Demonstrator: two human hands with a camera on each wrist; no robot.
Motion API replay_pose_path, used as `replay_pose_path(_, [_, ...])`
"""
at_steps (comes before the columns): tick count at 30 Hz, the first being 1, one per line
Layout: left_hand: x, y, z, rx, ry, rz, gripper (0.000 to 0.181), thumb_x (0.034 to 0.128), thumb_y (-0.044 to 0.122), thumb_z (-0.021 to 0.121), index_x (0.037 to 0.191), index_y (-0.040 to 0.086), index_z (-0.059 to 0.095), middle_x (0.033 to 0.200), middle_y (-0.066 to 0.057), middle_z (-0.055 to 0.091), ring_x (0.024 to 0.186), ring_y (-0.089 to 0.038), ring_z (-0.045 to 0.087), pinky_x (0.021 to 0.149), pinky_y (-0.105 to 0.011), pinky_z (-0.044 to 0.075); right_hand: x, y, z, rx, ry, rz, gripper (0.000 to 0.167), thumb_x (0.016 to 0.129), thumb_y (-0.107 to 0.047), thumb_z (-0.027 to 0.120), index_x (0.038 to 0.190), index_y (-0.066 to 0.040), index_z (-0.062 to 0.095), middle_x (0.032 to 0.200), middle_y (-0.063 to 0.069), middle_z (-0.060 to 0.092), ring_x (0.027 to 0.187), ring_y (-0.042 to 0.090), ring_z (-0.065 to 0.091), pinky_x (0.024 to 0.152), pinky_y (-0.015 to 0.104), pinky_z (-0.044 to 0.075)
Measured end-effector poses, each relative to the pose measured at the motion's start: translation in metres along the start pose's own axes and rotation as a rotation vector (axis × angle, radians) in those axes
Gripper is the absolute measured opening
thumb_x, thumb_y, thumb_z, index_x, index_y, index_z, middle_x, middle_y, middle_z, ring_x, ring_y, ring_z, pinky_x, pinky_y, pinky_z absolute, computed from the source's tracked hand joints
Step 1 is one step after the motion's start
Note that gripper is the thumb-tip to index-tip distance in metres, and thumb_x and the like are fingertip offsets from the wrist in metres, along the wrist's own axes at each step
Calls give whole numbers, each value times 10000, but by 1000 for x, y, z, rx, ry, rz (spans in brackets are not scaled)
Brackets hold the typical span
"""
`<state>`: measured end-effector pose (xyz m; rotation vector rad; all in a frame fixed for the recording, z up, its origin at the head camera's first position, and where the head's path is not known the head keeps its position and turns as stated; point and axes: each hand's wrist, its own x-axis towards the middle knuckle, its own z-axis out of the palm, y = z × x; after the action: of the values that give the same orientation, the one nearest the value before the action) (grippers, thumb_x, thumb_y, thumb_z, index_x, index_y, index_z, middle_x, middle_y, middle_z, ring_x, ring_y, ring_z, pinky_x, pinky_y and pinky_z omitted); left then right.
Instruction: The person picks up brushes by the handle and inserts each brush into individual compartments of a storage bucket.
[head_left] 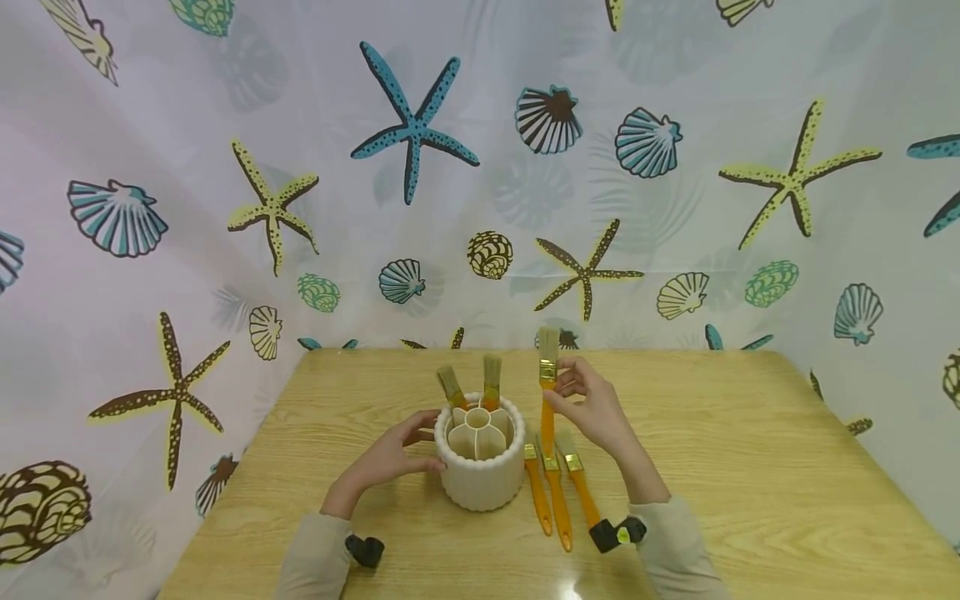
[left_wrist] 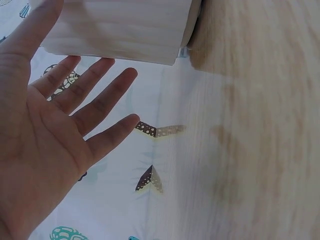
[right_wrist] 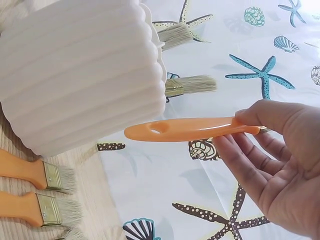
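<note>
Just right of centre in the head view, the right hand (head_left: pixel 592 408) pinches a paintbrush (head_left: pixel 548 373) between thumb and fingers, high on the orange handle below the metal band. The brush stands nearly upright, bristles at the top, to the right of a white holder (head_left: pixel 483 487). The left hand (head_left: pixel 397 454) lies at the holder's left side with its fingers extended and spread, gripping nothing; whether the fingertips touch the wall I cannot tell.

The brush looks light, with a stiff, glossy handle that could slip or turn in a loose pinch. Its bristles seem soft and easily splayed, so the handle is the better place to hold.

Two brushes (head_left: pixel 492 379) stand in compartments towards the holder's back. Three more brushes (head_left: pixel 558 508) lie on the tabletop (head_left: pixel 750 467), lower centre-right. The holder seems rigid, perhaps brittle; its ribbed sides should give fingers some purchase.
</note>
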<state>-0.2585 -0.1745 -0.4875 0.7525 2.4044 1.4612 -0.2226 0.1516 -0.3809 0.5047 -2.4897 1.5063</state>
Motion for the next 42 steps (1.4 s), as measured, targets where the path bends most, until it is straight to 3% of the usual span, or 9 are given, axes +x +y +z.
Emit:
replay_pose_path(6, [-1, 4, 1, 1, -2, 5, 748, 760, 315, 766, 1394, 261, 370, 1408, -35, 413, 1236, -314, 465, 935, -499, 449, -1, -3, 1, 4, 11, 2, 394, 869, -52, 637, 1204, 49, 458, 990, 220, 579, 898, 342, 614, 710, 328, 554])
replay_pose_path(14, [-1, 2, 2, 16, 5, -17, 787, 755, 357, 764, 1412, 274, 339, 1414, -11, 398, 1245, -292, 460, 944, -482, 447, 8, 30, 8, 36, 70, -14, 422, 860, -141, 670, 1214, -44, 461, 994, 153, 596, 887, 262, 629, 698, 299, 552])
replay_pose_path(23, [2, -1, 4, 26, 4, -6, 820, 745, 363, 769, 1424, 267, 320, 1410, -18, 397, 1239, -301, 464, 958, -512, 426, 8, 28, 9, 80, 125, -38, 462, 861, -214, 675, 1229, -52, 447, 991, 130, 601, 886, 227, 624, 723, 306, 551])
replay_pose_path(30, [0, 7, 4, 39, -5, -6, 826, 748, 364, 767, 1427, 264, 309, 1405, -28, 399, 1235, -302, 469, 1004, -555, 360, 5, 9, 8, 185, 141, -34, 398, 858, -86, 662, 1189, 7, 460, 945, 205, 616, 852, 311, 635, 683, 282, 564])
replay_pose_path(34, [0, 9, 5, 42, -8, -1, 834, 747, 359, 769, 1430, 267, 300, 1402, -34, 398, 1229, -303, 473, 1017, -563, 338, 3, -5, 7, 269, 167, -33, 385, 846, 9, 644, 1172, 59, 445, 962, 255, 598, 838, 273, 630, 680, 287, 567])
replay_pose_path(37, [1, 4, 6, 47, -4, -2, 837, 744, 373, 768, 1429, 281, 296, 1403, -24, 395, 1230, -294, 474, 1016, -561, 341, 3, -3, 8, 319, 192, -47, 385, 844, 33, 635, 1170, 76, 434, 975, 258, 582, 821, 167, 620, 689, 330, 568])
replay_pose_path(42, [1, 2, 7, 35, -13, -11, 836, 749, 357, 767, 1431, 284, 288, 1421, -34, 374, 1242, -303, 461, 1017, -567, 336, 6, 10, 14, 381, 199, -68, 395, 841, 28, 641, 1176, 61, 434, 994, 235, 577, 829, 113, 618, 710, 391, 561])
